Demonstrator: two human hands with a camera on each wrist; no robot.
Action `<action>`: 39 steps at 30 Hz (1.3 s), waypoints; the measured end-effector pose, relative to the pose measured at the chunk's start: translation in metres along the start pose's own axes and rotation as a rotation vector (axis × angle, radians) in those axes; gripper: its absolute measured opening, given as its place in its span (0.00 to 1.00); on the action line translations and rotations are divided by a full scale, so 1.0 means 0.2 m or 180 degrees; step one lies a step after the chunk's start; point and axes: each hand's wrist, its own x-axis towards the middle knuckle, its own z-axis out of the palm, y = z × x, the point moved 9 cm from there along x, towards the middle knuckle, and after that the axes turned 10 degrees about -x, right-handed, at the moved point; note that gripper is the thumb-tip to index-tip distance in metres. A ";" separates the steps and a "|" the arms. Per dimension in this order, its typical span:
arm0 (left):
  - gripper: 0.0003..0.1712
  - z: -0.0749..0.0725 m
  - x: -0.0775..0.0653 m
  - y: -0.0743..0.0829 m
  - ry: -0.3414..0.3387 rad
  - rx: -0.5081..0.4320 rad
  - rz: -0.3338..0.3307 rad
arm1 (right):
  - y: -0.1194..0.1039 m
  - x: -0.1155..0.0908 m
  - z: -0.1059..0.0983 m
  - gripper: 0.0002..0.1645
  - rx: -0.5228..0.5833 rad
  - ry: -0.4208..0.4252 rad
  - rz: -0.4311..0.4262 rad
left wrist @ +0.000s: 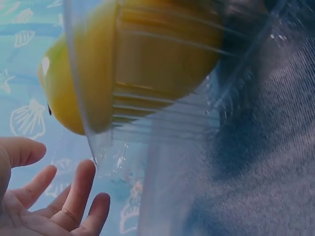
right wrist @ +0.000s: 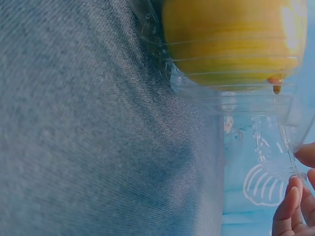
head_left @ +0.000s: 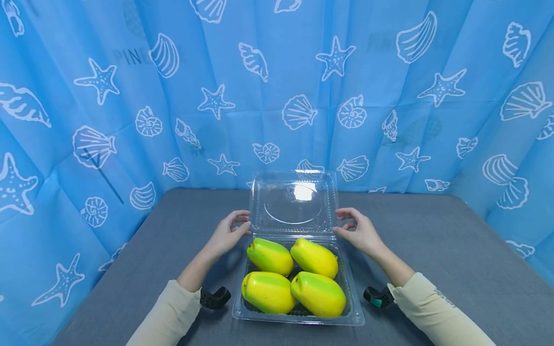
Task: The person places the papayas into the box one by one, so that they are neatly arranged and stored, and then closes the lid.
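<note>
A clear plastic clamshell box (head_left: 298,321) lies with its lid (head_left: 277,202) raised at the far side. Several yellow-green fruits that look like papayas (head_left: 270,293) sit in its base in two rows. My left hand (head_left: 227,233) is at the lid's left edge; in the left wrist view its fingers (left wrist: 81,191) are spread and loosely bent, with nothing pinched between them. On the other side, my right hand (head_left: 359,233) pinches the lid's right edge between thumb and fingertips (right wrist: 294,189). One papaya (right wrist: 231,44) shows through the box wall in the right wrist view.
The box stands on a grey cloth-covered table (head_left: 433,240). Behind it hangs a blue curtain (head_left: 277,120) printed with white shells and starfish. Black wrist devices (head_left: 215,299) sit at both cuffs, close beside the box.
</note>
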 end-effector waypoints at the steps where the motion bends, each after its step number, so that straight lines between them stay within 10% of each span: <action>1: 0.24 0.00 0.00 0.00 0.0000 -0.0020 -0.0015 | 0.00 0.00 0.00 0.28 -0.0007 0.0010 -0.0018; 39: 0.34 0.01 -0.02 0.04 0.0056 -0.0156 -0.0185 | -0.06 -0.03 -0.07 0.32 0.0167 0.0071 -0.0060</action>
